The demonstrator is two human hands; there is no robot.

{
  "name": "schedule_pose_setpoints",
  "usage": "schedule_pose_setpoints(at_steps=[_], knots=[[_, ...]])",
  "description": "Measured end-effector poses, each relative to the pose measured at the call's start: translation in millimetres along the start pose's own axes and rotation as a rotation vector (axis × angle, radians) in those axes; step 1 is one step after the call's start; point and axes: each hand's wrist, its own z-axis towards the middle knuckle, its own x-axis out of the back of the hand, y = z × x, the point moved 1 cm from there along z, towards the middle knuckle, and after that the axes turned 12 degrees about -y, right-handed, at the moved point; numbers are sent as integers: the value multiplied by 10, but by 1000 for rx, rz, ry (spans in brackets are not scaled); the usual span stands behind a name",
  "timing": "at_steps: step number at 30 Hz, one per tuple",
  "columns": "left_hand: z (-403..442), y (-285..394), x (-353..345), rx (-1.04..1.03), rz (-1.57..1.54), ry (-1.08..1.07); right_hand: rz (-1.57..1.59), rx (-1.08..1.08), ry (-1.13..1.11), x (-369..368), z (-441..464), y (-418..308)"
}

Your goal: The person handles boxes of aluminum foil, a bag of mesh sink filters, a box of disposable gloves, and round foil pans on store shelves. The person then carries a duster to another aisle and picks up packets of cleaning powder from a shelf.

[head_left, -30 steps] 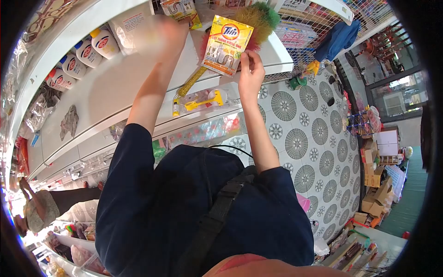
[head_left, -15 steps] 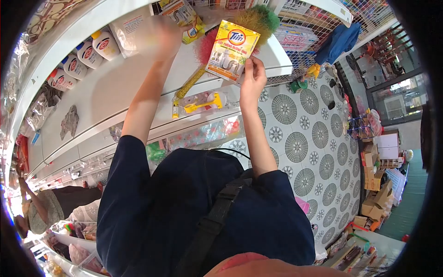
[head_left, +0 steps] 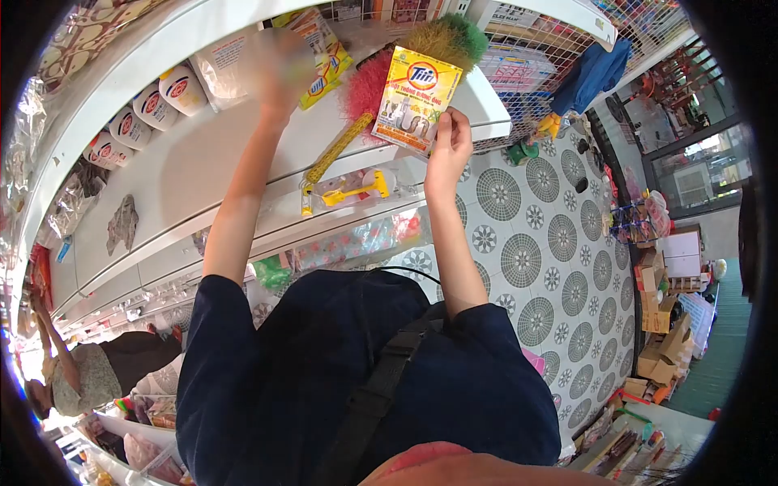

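Note:
My right hand (head_left: pixel 450 155) pinches the lower right edge of a yellow-and-orange packet of Tiin drain-unclogging powder (head_left: pixel 416 99), its front facing me. Behind the packet lie pink, yellow and green fluffy dusters, with the pink duster (head_left: pixel 366 87) at its left and a yellow handle (head_left: pixel 339 151) slanting down over the shelf edge. My left hand (head_left: pixel 279 74) reaches over the back of the shelf, beside a second yellow packet (head_left: pixel 328 58) and a clear bag with a white printed label (head_left: pixel 225 69). That hand is smeared, so its fingers do not show.
White bottles with labels (head_left: pixel 154 108) line the back of the white shelf (head_left: pixel 194 162). A grey scrap of plastic (head_left: pixel 123 224) lies farther left. Wire mesh racks (head_left: pixel 519 77) stand at the right, above a patterned tile floor (head_left: pixel 535 235). Another person (head_left: pixel 85 377) is at lower left.
My left hand has shifted slightly left, and more of the second yellow packet shows beside it. The packet in my right hand has moved a little right and down.

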Motion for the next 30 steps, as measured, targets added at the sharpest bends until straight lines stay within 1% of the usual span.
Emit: schedule_pose_setpoints(at_steps=[2, 5, 8, 11, 14, 17, 18, 21, 23, 25, 27, 30], knots=[[-131, 62, 126, 114, 101, 11, 0, -10, -5, 21, -9, 20], [-284, -4, 369, 278, -31, 9, 7, -24, 9, 44, -10, 34], [-561, 37, 611, 95, -80, 5, 26, -28, 13, 50, -6, 52], [-898, 177, 854, 82, -156, -55, 19, 2, 16, 54, 13, 50], [-1200, 299, 1041, 129, -104, 13, 30, 5, 0, 12, 74, -138], [-1393, 226, 1204, 153, -64, 106, 134, 62, 2, -166, 238, -337], [-1441, 147, 1213, 125, -73, 135, 176, -15, -23, -259, 283, -477], [-1533, -9, 1198, 62, -80, 205, -130, 188, -110, -603, 757, -88], [-1591, 29, 1123, 59, -58, 239, 55, 50, -160, -1069, 968, -22], [-1600, -6, 1135, 56, -52, 242, 210, -149, -252, -1482, 1089, 19], [-1593, -41, 1137, 21, -67, 249, 57, -81, -123, -1937, 1196, 410], [-1602, -80, 1159, 0, -16, 247, 284, -358, -233, -2040, 1271, 511]])
